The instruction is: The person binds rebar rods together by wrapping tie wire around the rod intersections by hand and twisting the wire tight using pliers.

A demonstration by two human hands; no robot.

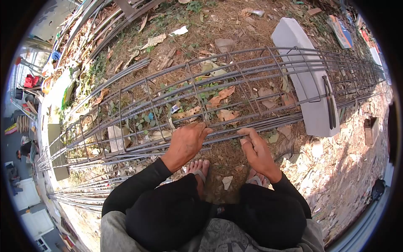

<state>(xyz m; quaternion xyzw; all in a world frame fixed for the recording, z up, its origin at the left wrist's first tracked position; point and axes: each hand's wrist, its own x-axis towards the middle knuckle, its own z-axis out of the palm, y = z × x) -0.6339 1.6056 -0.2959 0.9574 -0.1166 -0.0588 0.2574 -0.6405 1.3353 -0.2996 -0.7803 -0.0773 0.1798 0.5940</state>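
A long rebar cage (pixel 235 71) of ribbed bars and square stirrups stretches across the view in front of me. My left hand (pixel 184 145) is closed at the near lower bar, its fingers pinched round the foot of a stirrup (pixel 195 86). To its right, my right hand (pixel 259 154) hovers beside the near bars, thumb and forefinger apart with a gap between them. The other fingers of that hand are curled under and partly hidden. Dark-handled pliers (pixel 329 103) hang over the cage at the right.
A grey concrete block (pixel 304 80) supports the cage on the right, and another block (pixel 56 151) on the left. Loose bars (pixel 92 197) lie at the left. Dry leaves and scraps cover the ground. My sandalled feet (pixel 198 169) stand close to the cage.
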